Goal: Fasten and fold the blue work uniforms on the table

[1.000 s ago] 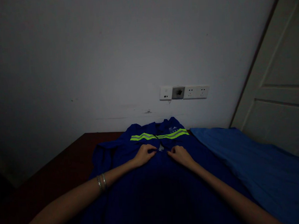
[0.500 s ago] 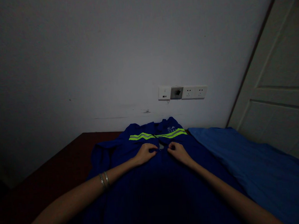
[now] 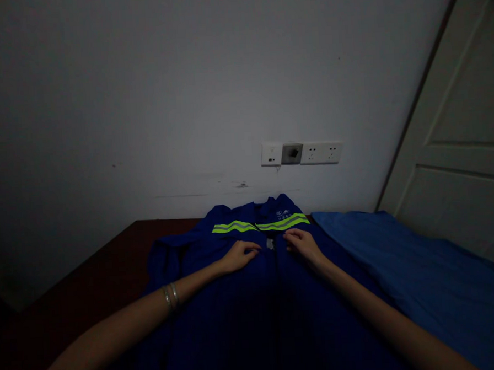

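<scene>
A dark blue work jacket [image 3: 231, 285] with yellow-green and grey reflective stripes lies front up, its collar toward the wall. My left hand [image 3: 239, 256] is at the left front panel below the stripe, thumb and fingers closed on the cloth near the opening. At the right front panel, my right hand [image 3: 305, 247] pinches the fabric beside the front edge. Between the hands, a small pale grey patch [image 3: 270, 244] shows in the front opening. Dim light hides the exact grip of the fingertips.
The jacket rests on a dark reddish-brown surface [image 3: 110, 258] against a white wall [image 3: 163, 101]. A lighter blue cloth [image 3: 425, 269] lies to the right. Sockets and switches [image 3: 302, 153] sit on the wall, and a panelled door [image 3: 464, 140] stands at the right.
My right hand has moved slightly right and up, away from the left hand. The gap between the hands is wider, and the pale patch appears a little farther right. My left hand stays nearly in place.
</scene>
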`<state>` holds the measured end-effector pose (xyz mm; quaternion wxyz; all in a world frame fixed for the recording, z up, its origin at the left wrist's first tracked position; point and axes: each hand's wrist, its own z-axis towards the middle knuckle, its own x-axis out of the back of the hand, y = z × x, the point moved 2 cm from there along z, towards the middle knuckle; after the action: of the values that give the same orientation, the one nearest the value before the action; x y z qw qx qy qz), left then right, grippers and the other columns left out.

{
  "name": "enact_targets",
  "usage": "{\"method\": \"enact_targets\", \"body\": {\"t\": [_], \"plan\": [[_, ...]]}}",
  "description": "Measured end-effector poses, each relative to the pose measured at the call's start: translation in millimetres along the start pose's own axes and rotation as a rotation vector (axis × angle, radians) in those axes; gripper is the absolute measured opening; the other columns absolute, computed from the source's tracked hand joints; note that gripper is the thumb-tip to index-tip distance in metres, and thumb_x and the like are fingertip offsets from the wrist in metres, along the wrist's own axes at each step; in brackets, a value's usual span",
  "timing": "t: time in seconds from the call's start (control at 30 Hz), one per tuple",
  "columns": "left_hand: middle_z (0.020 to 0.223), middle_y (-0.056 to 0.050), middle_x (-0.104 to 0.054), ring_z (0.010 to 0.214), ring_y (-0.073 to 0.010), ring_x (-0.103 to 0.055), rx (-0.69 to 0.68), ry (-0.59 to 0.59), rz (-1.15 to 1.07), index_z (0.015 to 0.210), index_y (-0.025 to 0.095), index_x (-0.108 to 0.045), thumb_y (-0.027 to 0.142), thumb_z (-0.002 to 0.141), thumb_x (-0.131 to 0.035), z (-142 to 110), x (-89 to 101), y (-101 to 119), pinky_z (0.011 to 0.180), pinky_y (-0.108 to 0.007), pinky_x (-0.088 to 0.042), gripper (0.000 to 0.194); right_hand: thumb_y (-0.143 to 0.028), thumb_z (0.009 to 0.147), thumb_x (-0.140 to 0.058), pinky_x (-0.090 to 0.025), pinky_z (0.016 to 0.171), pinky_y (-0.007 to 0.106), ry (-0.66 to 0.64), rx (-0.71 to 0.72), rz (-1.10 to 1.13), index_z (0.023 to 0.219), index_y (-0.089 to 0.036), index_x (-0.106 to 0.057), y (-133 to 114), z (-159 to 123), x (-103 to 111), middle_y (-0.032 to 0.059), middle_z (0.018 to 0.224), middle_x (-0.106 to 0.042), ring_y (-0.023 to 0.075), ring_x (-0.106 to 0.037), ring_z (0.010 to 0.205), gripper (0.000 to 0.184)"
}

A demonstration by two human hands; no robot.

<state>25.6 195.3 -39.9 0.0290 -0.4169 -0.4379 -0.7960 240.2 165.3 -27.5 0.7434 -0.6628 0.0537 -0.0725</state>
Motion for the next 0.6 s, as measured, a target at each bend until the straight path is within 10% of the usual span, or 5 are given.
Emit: {"method": "enact_targets", "body": {"t": [0.6], "plan": [[0.084,-0.004,-0.071,0.082,-0.0173,-0.062,0.014,0.103,0.016,0.079,0.015,-0.071,0.023,0.074,-0.059,8,-3.9,7,0.079,-0.026,-0.043,0.015,-0.032,0.059,-0.064,-0.040,0.049,0.022,-0.145,0.046,-0.125,0.072,-0.015,-0.063,14,3,-16,-0.0016,0.053,-0.059,0.0115,-0.053,0.050,0.022]]}}
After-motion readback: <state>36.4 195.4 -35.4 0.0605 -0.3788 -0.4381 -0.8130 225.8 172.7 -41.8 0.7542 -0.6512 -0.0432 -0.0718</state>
